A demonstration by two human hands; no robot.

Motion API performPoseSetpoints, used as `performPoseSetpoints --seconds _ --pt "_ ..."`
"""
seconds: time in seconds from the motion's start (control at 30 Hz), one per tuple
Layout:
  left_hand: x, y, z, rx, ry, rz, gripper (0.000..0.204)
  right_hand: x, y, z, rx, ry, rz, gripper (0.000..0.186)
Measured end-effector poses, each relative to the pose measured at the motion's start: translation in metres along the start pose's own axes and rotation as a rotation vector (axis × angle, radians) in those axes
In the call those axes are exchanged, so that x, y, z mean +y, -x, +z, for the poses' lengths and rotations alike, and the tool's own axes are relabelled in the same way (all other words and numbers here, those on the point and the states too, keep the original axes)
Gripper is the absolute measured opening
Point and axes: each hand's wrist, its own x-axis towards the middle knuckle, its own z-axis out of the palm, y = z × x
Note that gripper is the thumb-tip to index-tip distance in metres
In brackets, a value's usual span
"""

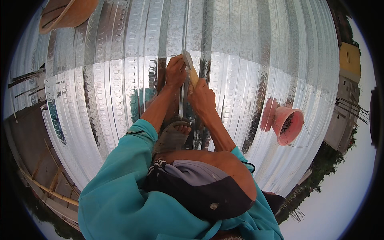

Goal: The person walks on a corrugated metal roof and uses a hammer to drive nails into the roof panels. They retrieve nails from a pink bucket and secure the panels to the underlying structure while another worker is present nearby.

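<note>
My right hand (203, 98) is closed round the pale wooden handle of a hammer (193, 75), its grey metal head pointing away from me. Just left of that head, my left hand (176, 72) has its fingers pinched together low over a raised seam; what they hold, if anything, is hidden. Under both hands lie ribbed, shiny metal decking sheets (230, 40). My sandalled foot (176, 134) rests on the sheets between my forearms, close to the seam. My bent knee shows below it.
A pink bucket (289, 126) with a wire handle stands at the right, holding small dark pieces like nails. At the far left is an orange basin (68, 16). Bamboo poles (54, 192) and rebar (26, 78) lie beyond the left edge; buildings (346, 100) stand beyond the right.
</note>
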Motion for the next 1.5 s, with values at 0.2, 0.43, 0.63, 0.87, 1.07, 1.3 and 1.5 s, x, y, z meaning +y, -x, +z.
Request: performPoseSetpoints --seconds 0.2,0.43,0.63,0.87,1.07,1.3,1.5 --pt "0.016 -0.016 0.001 -0.034 0.122 -0.117 0.024 -0.009 0.005 -0.024 0.223 -0.169 -0.234 0.036" --pt "0.016 -0.022 -0.003 0.024 -0.050 0.027 0.022 -0.011 -0.002 -0.024 0.129 -0.099 -0.052 0.035" --pt "0.001 -0.017 0.000 0.053 -0.060 0.021 0.020 0.003 -0.013 -0.003 0.011 0.025 -0.050 0.030" --pt "0.000 -0.036 0.002 0.052 -0.060 0.009 0.024 0.016 -0.019 0.003 -0.097 0.093 -0.010 0.034" --pt "0.020 -0.018 -0.001 -0.027 -0.008 -0.039 0.021 0.024 -0.011 0.003 0.048 0.012 -0.096 0.036" --pt "0.018 -0.022 -0.002 -0.015 -0.075 0.005 0.018 0.013 0.000 -0.010 0.110 -0.052 -0.105 0.036" --pt "0.012 -0.030 -0.004 -0.027 -0.074 -0.002 0.025 0.004 -0.009 -0.020 0.219 -0.119 -0.249 0.039"
